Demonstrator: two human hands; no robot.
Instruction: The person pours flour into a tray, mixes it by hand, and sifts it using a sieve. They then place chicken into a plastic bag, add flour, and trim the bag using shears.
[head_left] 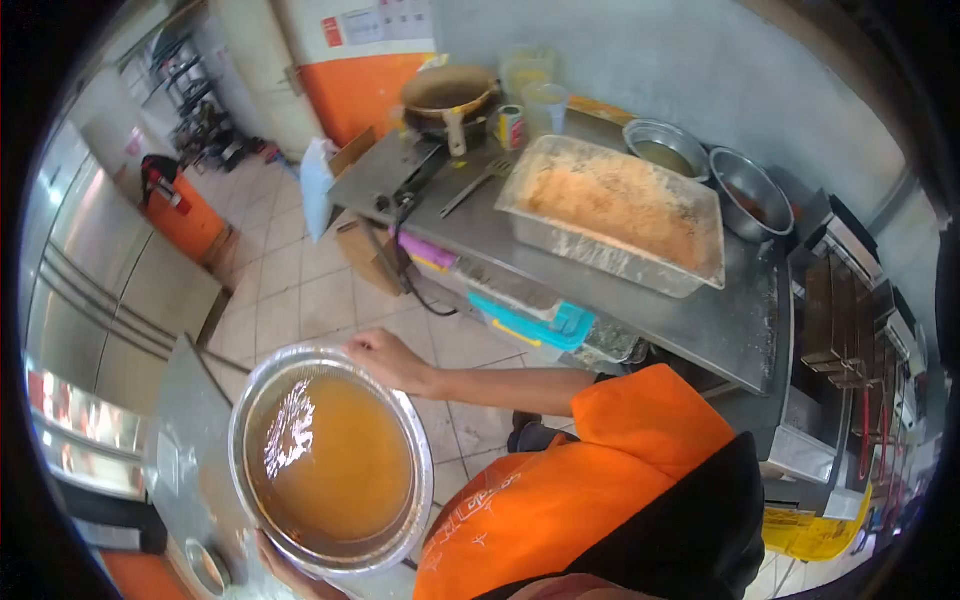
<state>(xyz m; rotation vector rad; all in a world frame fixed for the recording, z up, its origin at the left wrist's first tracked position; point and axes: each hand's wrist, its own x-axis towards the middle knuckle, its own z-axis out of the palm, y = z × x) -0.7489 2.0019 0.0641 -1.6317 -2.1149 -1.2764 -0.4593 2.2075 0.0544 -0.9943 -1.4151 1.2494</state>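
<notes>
A wide round metal bowl [420, 470] of shiny orange-brown liquid [345, 460] is held tilted over the floor, beside a steel counter. A mesh-like inner wall shows above the liquid. My right hand [385, 362] grips the upper rim, its fingers curled over the edge. Down at the lower rim my left hand [285, 570] supports the bowl, partly hidden beneath it.
A large metal tray [610, 245] of orange-tinted flour stands on the steel table [690, 325]. Around it are a slotted spatula [475, 188], a pan [450, 95] on a burner, a can [511, 128] and two metal bowls [750, 190]. Fryer baskets [835, 310] hang at right.
</notes>
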